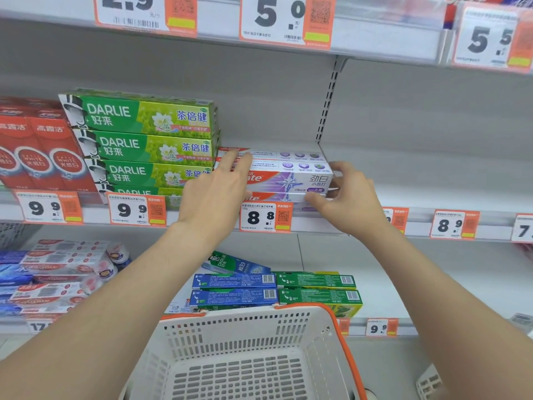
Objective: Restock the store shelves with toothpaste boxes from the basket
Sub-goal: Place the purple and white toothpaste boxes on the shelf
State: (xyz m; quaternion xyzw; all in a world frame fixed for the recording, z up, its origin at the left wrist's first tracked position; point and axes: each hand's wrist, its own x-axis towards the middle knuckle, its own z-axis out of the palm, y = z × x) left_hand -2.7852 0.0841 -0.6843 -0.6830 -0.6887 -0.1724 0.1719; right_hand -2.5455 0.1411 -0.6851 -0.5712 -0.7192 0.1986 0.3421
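Note:
A white and purple Colgate toothpaste box lies on top of a similar box on the middle shelf, with more of them behind. My left hand rests with straight fingers on the box's left end. My right hand holds its right end, fingers curled round the corner and thumb below. The white basket with an orange rim sits below my arms, and the part of its floor that shows holds nothing.
Green Darlie boxes are stacked just left of the Colgate boxes, red boxes further left. The middle shelf right of the upright slotted post is bare. Blue and green boxes lie on the lower shelf. Orange price tags line the shelf edges.

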